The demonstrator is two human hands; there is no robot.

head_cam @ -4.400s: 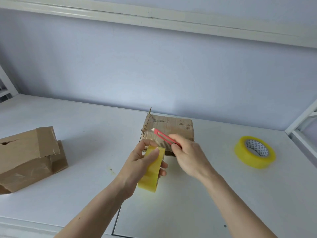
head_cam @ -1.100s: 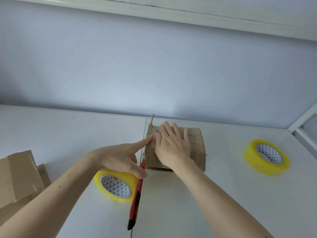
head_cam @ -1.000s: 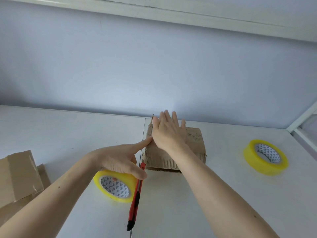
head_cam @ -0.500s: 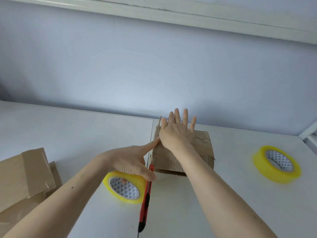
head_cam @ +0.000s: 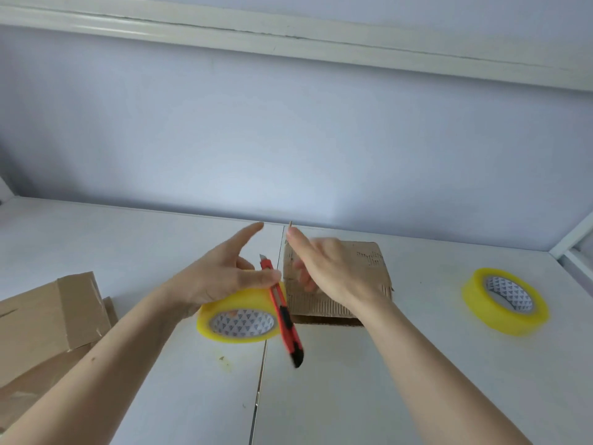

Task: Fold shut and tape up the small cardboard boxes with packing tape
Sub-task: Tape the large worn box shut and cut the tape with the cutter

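A small flat cardboard box (head_cam: 372, 277) lies on the white table (head_cam: 417, 380) with its flaps down. My left hand (head_cam: 221, 277) holds a yellow tape roll (head_cam: 239, 319) just left of the box. Its thumb pinches a red utility knife (head_cam: 284, 313) against the roll, and its index finger points forward. The knife's blade tip points away from me and its black end hangs toward me. My right hand (head_cam: 333, 271) hovers over the box's left part with loose, blurred fingers and holds nothing.
A second yellow tape roll (head_cam: 505, 300) lies flat at the right. Larger cardboard boxes (head_cam: 48, 319) sit at the left edge. A white frame post (head_cam: 574, 239) stands at the far right. The wall rises just behind the box.
My right hand has come off the box top, where it was pressing flat, and drawn back toward me. My left index finger has left the box's edge, and the roll and knife have tilted.
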